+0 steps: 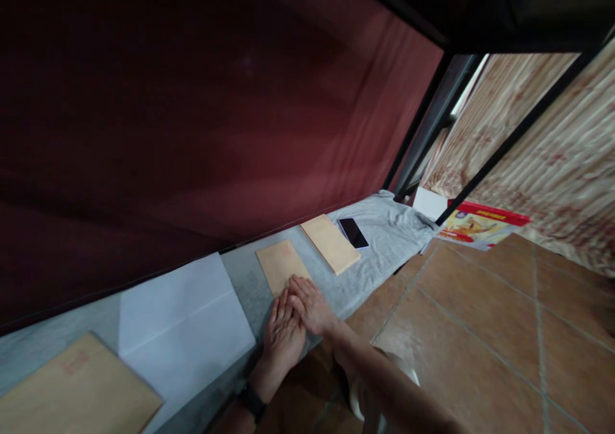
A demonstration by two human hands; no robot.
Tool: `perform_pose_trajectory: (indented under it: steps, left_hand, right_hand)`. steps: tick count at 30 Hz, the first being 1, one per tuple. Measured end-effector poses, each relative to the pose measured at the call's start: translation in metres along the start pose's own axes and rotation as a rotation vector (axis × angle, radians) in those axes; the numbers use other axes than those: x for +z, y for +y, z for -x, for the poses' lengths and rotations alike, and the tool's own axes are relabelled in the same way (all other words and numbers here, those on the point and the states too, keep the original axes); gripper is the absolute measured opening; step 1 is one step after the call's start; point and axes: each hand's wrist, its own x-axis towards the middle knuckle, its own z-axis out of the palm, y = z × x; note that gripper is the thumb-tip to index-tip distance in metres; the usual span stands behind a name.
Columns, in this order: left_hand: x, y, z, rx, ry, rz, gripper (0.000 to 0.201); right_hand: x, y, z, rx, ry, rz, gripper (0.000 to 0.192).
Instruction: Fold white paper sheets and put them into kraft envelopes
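A small tan paper envelope lies on the grey cloth-covered ledge. My left hand, with a black band on its wrist, rests palm down at the near edge of this envelope, fingers stretched out flat. Partly over it lies my right hand, its fingers flat across the near right corner and touching the left fingers. Part of the envelope is hidden under both hands. Just right of it sits a stack of tan envelopes. To the left is a white sheet of paper with a crease across it.
A larger pile of tan envelopes overlaps the sheet at lower left. A dark-screened phone lies beyond the stack. Behind the ledge rises a dark red panel. Brown floor tiles and a colourful box are at right.
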Motion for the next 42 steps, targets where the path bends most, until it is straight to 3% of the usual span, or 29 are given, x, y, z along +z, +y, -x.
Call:
perform_pose_trajectory:
  steps: [8, 14, 18, 23, 26, 30, 42]
  left_hand:
    - [-0.013, -0.024, 0.0, -0.11, 0.044, -0.046, 0.056]
    - [-0.003, -0.034, -0.011, -0.15, 0.049, -0.017, 0.056]
    - [0.008, -0.054, -0.06, -0.098, 0.03, 0.011, 0.057]
    - [0.019, -0.092, -0.14, -0.037, -0.149, 0.002, 0.061]
    - [0.024, -0.106, -0.162, -0.005, -0.183, 0.003, 0.061]
    - [0.025, -0.106, -0.16, 0.012, -0.206, 0.001, 0.062]
    - [0.005, -0.083, -0.114, -0.017, -0.347, 0.039, 0.059]
  right_hand:
    - [-0.001, 0.014, 0.004, -0.108, 0.031, -0.005, 0.05]
    - [0.008, 0.012, 0.01, -0.087, 0.097, 0.081, 0.052]
    - [0.012, 0.006, 0.009, -0.059, 0.102, 0.099, 0.055]
    - [0.014, 0.002, 0.008, -0.003, 0.11, 0.098, 0.055]
    - [0.015, 0.0, 0.008, 0.003, 0.128, 0.094, 0.056]
    - [0.013, -0.003, 0.007, 0.03, 0.124, 0.068, 0.055]
    - [-0.005, -0.001, 0.004, 0.225, 0.049, -0.038, 0.052]
